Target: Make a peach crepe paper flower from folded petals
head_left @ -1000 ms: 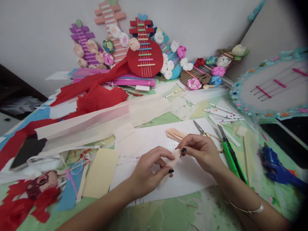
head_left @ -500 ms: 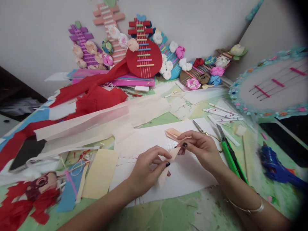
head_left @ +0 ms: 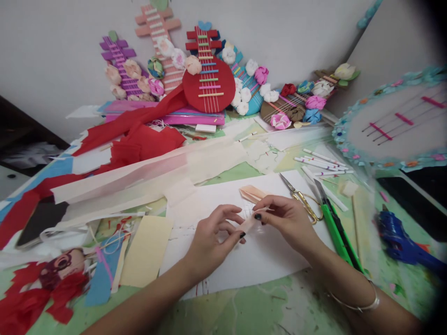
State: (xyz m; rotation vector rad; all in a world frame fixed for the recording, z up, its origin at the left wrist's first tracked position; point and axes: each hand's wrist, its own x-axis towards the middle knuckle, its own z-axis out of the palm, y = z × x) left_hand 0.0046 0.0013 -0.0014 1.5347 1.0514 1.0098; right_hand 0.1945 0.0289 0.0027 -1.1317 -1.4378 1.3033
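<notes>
A small strip of pale peach paper (head_left: pixel 248 224) stretches between my two hands, above a white sheet (head_left: pixel 275 260). My left hand (head_left: pixel 214 239) has its thumb and fingers closed on the strip's left end. At the other end my right hand (head_left: pixel 288 218) pinches it between thumb and fingertips. Just beyond the right hand lies a folded piece of peach paper (head_left: pixel 252 192). Gold-handled scissors (head_left: pixel 303 200) and a green utility knife (head_left: pixel 333 230) rest to the right of that hand.
A blue glue gun (head_left: pixel 398 235) lies at the right, with white sticks (head_left: pixel 323 164) farther back. Yellow paper (head_left: pixel 146 251) and red crepe paper (head_left: pixel 139 144) are on the left. Decorated toy lutes, including a red one (head_left: pixel 209 86), lean against the wall.
The strip has turned in my fingers; its lower tip, which hung below the left hand, no longer shows. My right hand has shifted slightly left and down, uncovering more of the scissors.
</notes>
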